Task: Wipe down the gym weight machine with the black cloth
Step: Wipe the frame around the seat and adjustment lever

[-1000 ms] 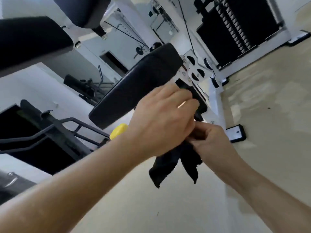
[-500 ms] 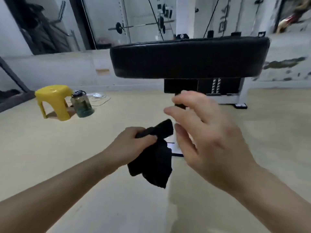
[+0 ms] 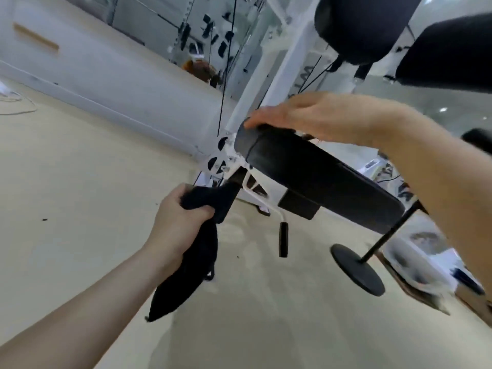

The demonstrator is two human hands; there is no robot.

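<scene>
Gym, from what I see. White machine frame (image 3: 269, 73) as landmark: black padded seat (image 3: 316, 174) bolted at its foot, two more black pads (image 3: 362, 27) above its right side. Cables (image 3: 226, 75) run down just left of frame. Black-gripped lever (image 3: 283, 239) hangs below seat. Beige floor (image 3: 80, 182) around frame; more rigs blurred beyond it.

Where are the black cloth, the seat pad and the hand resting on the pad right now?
black cloth (image 3: 198, 251), head view, on the hanging part below the left hand's grip.
seat pad (image 3: 319, 179), head view, on its black side face.
right hand (image 3: 314, 115), head view, on the back of the hand.
</scene>
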